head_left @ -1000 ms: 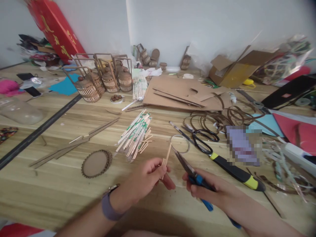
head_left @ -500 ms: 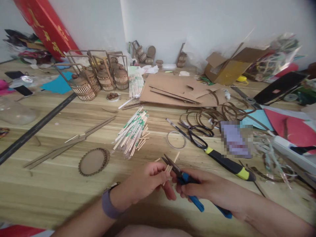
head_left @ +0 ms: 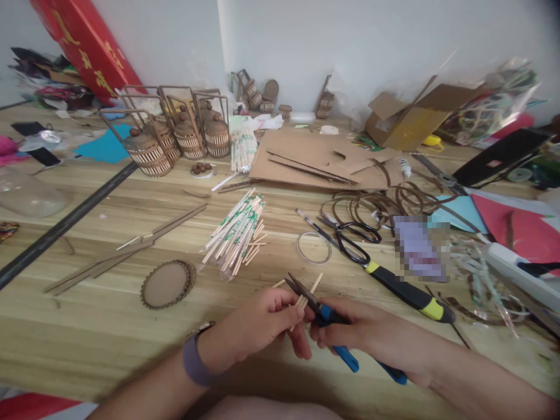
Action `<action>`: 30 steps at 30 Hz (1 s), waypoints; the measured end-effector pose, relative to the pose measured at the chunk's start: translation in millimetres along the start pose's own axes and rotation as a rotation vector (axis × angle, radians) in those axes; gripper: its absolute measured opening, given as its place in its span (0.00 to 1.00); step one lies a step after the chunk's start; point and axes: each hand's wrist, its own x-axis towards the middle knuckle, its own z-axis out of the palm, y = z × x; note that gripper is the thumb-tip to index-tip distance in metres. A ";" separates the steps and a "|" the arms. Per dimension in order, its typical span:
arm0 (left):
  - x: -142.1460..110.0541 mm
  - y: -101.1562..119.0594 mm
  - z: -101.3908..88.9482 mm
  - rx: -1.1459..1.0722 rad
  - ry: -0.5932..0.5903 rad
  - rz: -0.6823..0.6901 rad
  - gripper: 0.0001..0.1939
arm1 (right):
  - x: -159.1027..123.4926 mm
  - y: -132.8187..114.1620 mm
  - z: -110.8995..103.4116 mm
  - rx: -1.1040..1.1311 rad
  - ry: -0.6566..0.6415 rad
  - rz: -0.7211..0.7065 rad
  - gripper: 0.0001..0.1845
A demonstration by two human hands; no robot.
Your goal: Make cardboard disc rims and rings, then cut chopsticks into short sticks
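Note:
Near the front of the table, my left hand (head_left: 275,319) pinches a few short pieces of wooden chopstick (head_left: 300,302) between thumb and fingers. My right hand (head_left: 350,324) grips blue-handled snips (head_left: 328,316); their dark blades, slightly apart, reach up beside the sticks and partly cover them. One stick end (head_left: 317,282) sticks out past the blades on the right. Beyond my hands lies a heap of chopsticks (head_left: 238,230) in paper and plastic wrappers, with short cut pieces (head_left: 254,248) at its right side. A round cardboard disc (head_left: 166,284) with a ridged rim lies to the left.
Black-handled scissors (head_left: 352,242), a yellow-and-black utility knife (head_left: 405,291) and a thin ring (head_left: 314,248) lie on the right. Coiled brown strips (head_left: 363,207) and a cardboard sheet (head_left: 306,151) are behind. Small lidded baskets (head_left: 151,154) stand back left; flat strips (head_left: 170,224) lie nearer.
My right hand has moved left with the snips, bringing the blades from beside the sticks to in among them. Over the last half second the hands hardly move; the view shifts slightly.

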 end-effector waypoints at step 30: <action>2.2 -0.9 1.9 0.078 0.063 -0.036 0.27 | 10.3 8.1 7.7 -0.252 0.110 -0.041 0.03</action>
